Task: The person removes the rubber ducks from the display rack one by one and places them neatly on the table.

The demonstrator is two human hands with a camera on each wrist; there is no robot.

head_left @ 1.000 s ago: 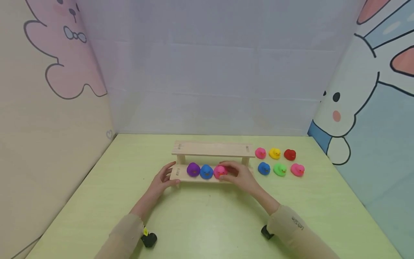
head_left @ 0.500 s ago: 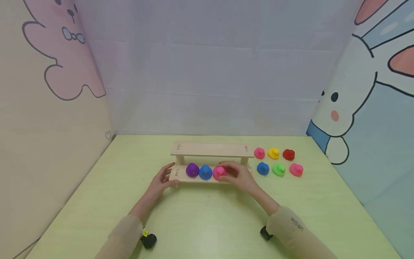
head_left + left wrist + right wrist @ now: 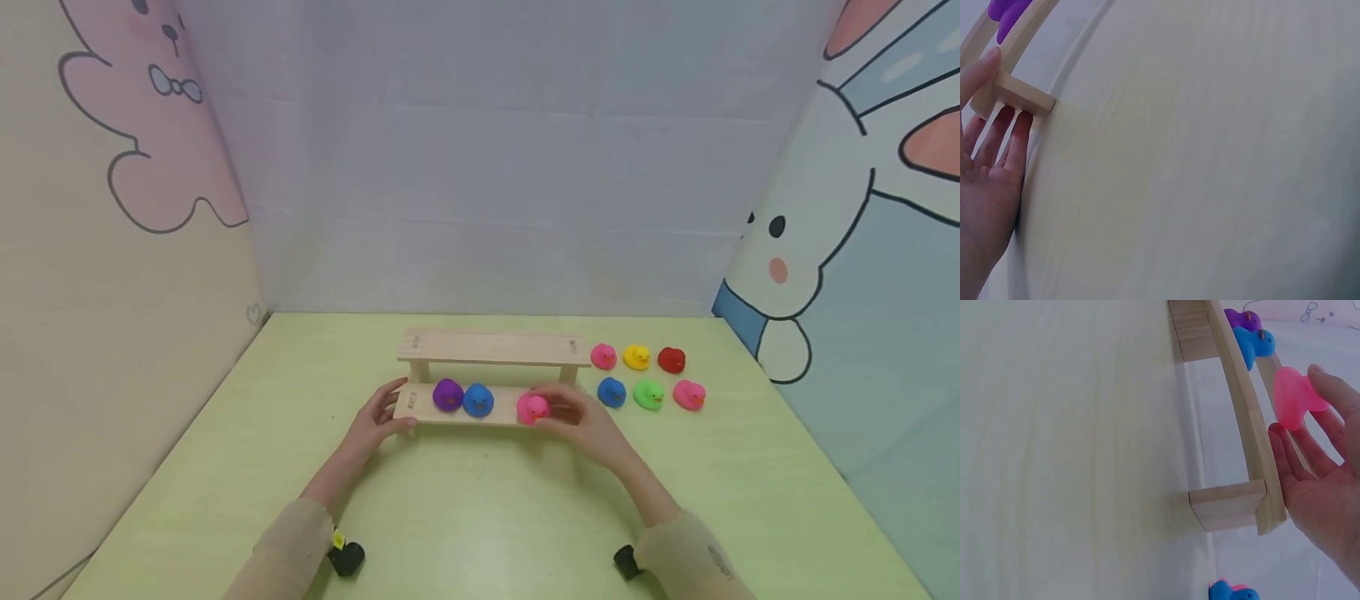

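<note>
A two-step wooden shelf [image 3: 495, 347] stands at the table's middle. On its lower board a purple rubber duck [image 3: 447, 395] and a blue rubber duck [image 3: 478, 401] sit side by side. My right hand [image 3: 585, 423] pinches a pink rubber duck [image 3: 533, 407] between thumb and fingers over the right part of that board, apart from the blue one. In the right wrist view the pink duck [image 3: 1295, 399] looks tilted; whether it touches the board I cannot tell. My left hand [image 3: 372, 421] holds the shelf's left end, thumb on the front edge, fingers against the leg [image 3: 1021, 95].
Right of the shelf, several more rubber ducks lie in two rows: pink [image 3: 603, 357], yellow [image 3: 637, 357] and red [image 3: 672, 360] behind; blue [image 3: 611, 392], green [image 3: 648, 395] and pink [image 3: 689, 395] in front. A light cloth wall [image 3: 487, 208] rises behind the table [image 3: 480, 517].
My right hand has shifted right and slightly nearer with the pink duck, opening a gap from the blue duck. The left hand keeps its place on the shelf end.
</note>
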